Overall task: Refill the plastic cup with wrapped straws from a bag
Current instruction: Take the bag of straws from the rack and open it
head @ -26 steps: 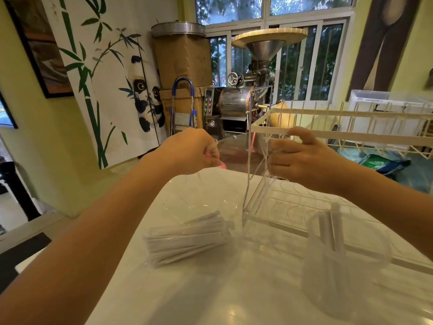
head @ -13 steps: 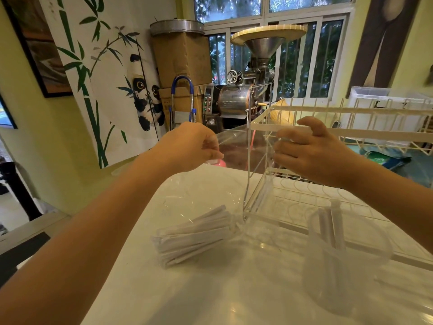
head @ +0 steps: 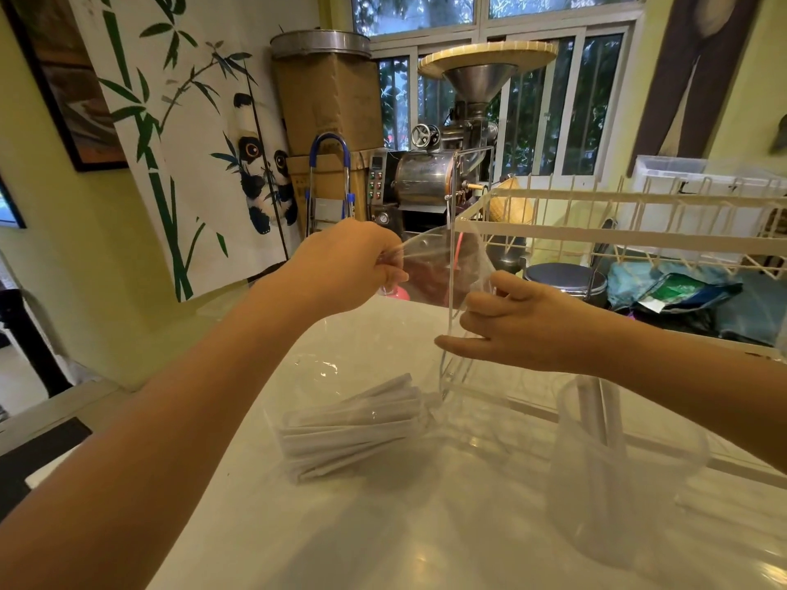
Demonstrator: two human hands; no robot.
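A clear plastic bag [head: 430, 266] is stretched between my hands above the white counter. My left hand [head: 353, 261] pinches one side of its mouth, and my right hand [head: 506, 325] grips the other side, lower and to the right. The bag's bottom rests on the counter and holds a bundle of white wrapped straws [head: 353, 427]. A clear plastic cup [head: 630, 474] stands at the near right with two or three wrapped straws upright in it.
A clear acrylic stand [head: 451, 300] rises just behind the bag. A white wire rack [head: 617, 232] runs along the counter's far right. Past the counter edge are a metal roasting machine [head: 430, 176], cardboard boxes and a round stool [head: 562, 278].
My hands have pulled apart, the right one dropping lower and rightward, so the bag's mouth is stretched wider. The straw bundle has shifted slightly right on the counter.
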